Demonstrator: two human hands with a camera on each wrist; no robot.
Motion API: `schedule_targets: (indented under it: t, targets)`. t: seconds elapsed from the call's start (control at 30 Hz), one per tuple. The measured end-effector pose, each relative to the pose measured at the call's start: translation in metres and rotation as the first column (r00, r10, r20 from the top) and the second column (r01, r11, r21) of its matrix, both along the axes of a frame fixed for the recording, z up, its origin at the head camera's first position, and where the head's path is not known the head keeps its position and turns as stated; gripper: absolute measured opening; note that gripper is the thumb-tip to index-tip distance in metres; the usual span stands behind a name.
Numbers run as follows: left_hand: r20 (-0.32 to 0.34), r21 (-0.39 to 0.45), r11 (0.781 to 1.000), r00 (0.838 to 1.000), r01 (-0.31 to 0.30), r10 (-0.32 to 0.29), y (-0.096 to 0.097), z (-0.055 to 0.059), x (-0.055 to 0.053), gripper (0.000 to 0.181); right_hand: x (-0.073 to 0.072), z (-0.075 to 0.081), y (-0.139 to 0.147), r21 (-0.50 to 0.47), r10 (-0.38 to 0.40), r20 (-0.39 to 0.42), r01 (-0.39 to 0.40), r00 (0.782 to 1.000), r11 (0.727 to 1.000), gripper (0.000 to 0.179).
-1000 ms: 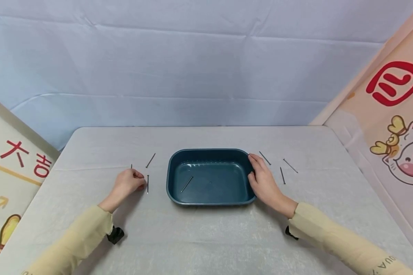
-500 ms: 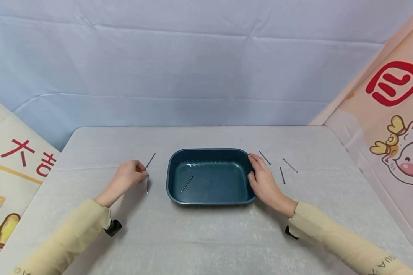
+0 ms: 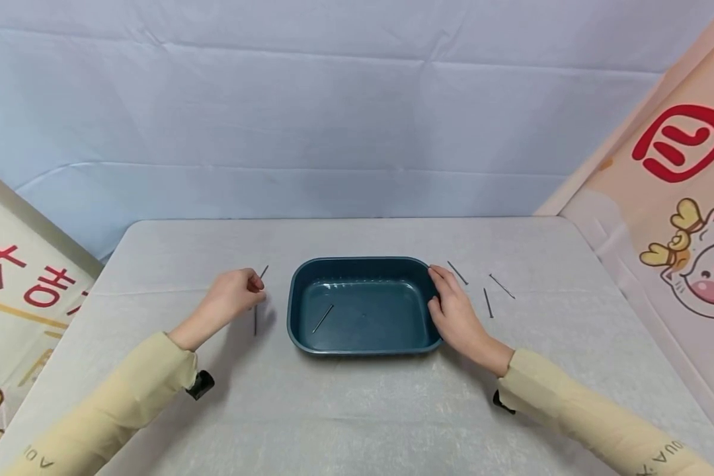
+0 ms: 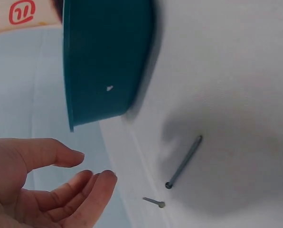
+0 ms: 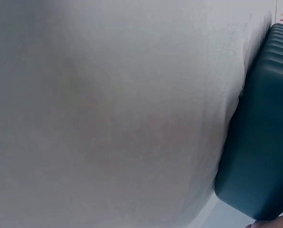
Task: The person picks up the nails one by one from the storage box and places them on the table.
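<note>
My left hand [image 3: 236,291] hovers over the left side of the table, thumb and fingertips apart in the left wrist view, with nothing visible between them. Beneath it lies a dark steel nail [image 3: 255,321], partly covered by the hand in the head view. A second nail [image 4: 153,202] lies just beyond, its far end poking out past the fingers. My right hand [image 3: 458,320] holds the right rim of a dark teal plastic basin [image 3: 363,353], fingers and thumb at the edge. One nail [image 3: 323,318] lies inside the basin. The right wrist view shows mostly tablecloth and the basin's outer wall [image 5: 260,142].
Right of the basin lie three nails: one near its back corner [image 3: 457,272], an upright-lying one [image 3: 488,303] and a slanted one [image 3: 502,286]. A pale cloth covers the table [image 3: 357,416]. A light fabric backdrop [image 3: 357,132] hangs behind, with printed panels at both sides.
My left hand has moved right and slightly away, now over the two left nails. A nail tip seen behind that hand earlier is no longer visible. The right hand and basin stay put.
</note>
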State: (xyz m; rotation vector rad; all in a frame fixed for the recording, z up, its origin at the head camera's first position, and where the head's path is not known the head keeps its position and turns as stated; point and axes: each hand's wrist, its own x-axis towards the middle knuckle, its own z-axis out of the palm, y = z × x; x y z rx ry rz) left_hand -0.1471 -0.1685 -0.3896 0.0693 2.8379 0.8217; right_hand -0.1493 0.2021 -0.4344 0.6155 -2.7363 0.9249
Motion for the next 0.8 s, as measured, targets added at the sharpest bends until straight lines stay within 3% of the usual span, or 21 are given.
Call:
schedule_targets:
  t: [0.37,0.8]
  targets:
    - [-0.043,-0.040,0.996,0.996,0.079,-0.081,0.014,0.013,0.000,0.011,0.000,-0.001,0.000,0.003,-0.001,0.000,0.001,1.000,1.000,0.048]
    - [-0.066,-0.090,0.988,0.989,0.123,-0.129,0.034,0.028,-0.003,0.013,0.000,0.000,0.001,-0.002,0.001,-0.008,-0.001,1.000,1.000,0.048]
